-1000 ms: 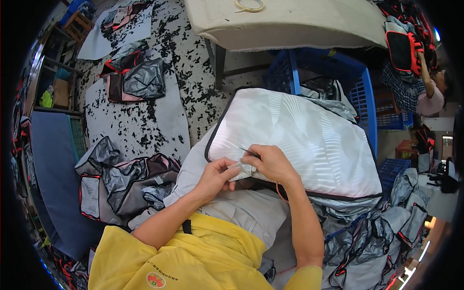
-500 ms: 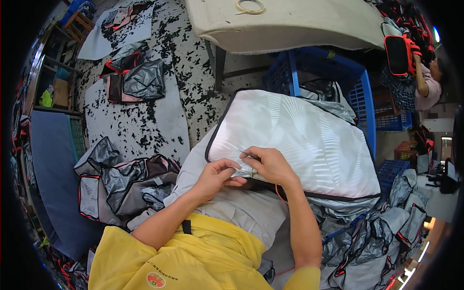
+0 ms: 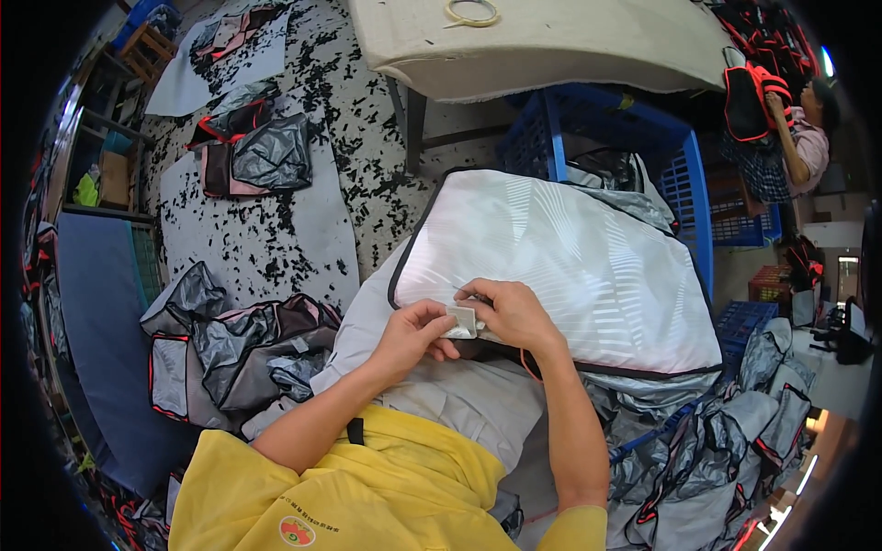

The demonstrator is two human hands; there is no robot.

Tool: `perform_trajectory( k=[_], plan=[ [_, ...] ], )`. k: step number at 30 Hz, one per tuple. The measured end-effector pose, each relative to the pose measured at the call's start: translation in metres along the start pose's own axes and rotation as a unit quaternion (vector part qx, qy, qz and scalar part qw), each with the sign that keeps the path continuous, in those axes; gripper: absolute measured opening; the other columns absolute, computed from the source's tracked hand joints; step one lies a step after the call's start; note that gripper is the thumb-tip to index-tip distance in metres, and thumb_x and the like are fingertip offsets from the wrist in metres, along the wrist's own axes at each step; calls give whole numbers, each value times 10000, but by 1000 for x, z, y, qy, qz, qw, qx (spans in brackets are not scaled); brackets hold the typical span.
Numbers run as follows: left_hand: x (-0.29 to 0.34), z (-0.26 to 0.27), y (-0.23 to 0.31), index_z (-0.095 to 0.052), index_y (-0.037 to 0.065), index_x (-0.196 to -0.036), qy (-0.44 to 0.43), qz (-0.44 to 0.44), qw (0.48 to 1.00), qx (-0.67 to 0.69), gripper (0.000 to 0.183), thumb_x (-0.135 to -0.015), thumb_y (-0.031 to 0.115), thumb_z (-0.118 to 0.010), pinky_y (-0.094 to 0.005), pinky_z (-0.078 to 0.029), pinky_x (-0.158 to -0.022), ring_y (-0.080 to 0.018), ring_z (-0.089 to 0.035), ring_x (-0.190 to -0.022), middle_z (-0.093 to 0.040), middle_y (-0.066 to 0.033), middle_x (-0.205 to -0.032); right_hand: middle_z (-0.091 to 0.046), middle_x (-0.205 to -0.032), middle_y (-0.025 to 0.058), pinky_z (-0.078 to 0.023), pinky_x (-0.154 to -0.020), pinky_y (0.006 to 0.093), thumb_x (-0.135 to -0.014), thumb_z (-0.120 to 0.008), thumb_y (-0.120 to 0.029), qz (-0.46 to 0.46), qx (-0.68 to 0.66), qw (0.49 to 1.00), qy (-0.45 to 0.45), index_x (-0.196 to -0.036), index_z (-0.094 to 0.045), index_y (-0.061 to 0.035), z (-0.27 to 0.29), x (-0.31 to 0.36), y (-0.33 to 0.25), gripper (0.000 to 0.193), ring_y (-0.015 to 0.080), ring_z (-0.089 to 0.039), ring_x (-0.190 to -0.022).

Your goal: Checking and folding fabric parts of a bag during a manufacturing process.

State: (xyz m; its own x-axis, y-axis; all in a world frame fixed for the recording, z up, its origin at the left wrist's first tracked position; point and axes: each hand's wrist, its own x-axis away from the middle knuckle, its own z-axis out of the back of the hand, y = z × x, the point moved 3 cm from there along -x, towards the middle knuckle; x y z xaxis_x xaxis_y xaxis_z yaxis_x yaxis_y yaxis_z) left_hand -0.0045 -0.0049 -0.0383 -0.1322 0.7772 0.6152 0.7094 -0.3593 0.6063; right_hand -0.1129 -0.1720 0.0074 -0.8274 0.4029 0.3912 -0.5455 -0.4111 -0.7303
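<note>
A white padded bag panel [image 3: 560, 266] with black edging and a pale striped pattern lies across my lap, its lower left edge beneath my hands. My left hand [image 3: 411, 342] pinches a small pale square label-like piece [image 3: 462, 321] between thumb and fingers. Just right of it, my right hand [image 3: 512, 312] is closed, its thumb and fingertips meeting at the piece's upper right. What those right fingers hold is too small to make out. A thin orange cord [image 3: 529, 365] hangs by my right wrist.
A blue plastic crate [image 3: 675, 174] stands behind the panel, below a cloth-covered table [image 3: 551, 69] bearing a tape roll [image 3: 471, 12]. Silver-grey bag pieces [image 3: 243, 349] lie at left, more [image 3: 707, 468] at right. Black scraps litter the floor. Another person [image 3: 801, 147] handles a red-black bag at far right.
The pale square piece has turned flat into view between my hands. My fingers have shifted only slightly; the panel stays put. The other person's bag and arms have moved.
</note>
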Motion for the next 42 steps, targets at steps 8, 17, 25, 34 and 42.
perform_trajectory(
  k=[8, 17, 25, 34, 42],
  plan=[
    [-1, -1, -2, -626, -8, -1122, -17, -5, 998, 54, 151, -1050, 123, -650, -270, -613, -746, -176, -762, -880, -718, -103, -1031, -778, -972, 120, -562, -790, 358, -930, -695, -129, 4, -5, 1000, 10, -1109, -759, -88, -1, 2, 1, 194, 284, -751, -873],
    [1, -10, -7, -671, -5, -1025, 8, -105, 991, -79, 103, -990, 80, -718, -256, -585, -781, -145, -736, -836, -741, -87, -921, -788, -995, 107, -571, -807, 344, -951, -731, -202, -7, -8, 1000, 7, -1110, -757, -86, -4, 2, -1, 199, 270, -764, -910],
    [2, -6, -1, -749, 53, -987, 42, -19, 995, -86, 91, -975, 143, -747, -210, -446, -563, -63, -615, -597, -700, -15, -699, -791, -999, 105, -570, -802, 348, -949, -729, -210, -2, 1, 1000, 11, -1112, -760, -89, -5, 3, 1, 206, 281, -763, -911],
    [1, -6, -4, -766, 41, -1030, 37, -28, 997, -64, 106, -973, 127, -742, -205, -416, -534, -58, -616, -585, -699, -5, -726, -786, -1002, 118, -563, -809, 353, -946, -731, -211, -7, -17, 1000, 1, -1124, -762, -86, -1, 3, 2, 220, 283, -757, -909],
    [-2, -2, -7, -726, 27, -1070, 12, -21, 997, -68, 114, -997, 113, -711, -201, -416, -530, -61, -627, -595, -695, -11, -748, -771, -953, 126, -548, -821, 322, -948, -736, -164, 20, -98, 995, -10, -1155, -762, -56, -1, 3, 12, 235, 198, -722, -858]
  ],
)
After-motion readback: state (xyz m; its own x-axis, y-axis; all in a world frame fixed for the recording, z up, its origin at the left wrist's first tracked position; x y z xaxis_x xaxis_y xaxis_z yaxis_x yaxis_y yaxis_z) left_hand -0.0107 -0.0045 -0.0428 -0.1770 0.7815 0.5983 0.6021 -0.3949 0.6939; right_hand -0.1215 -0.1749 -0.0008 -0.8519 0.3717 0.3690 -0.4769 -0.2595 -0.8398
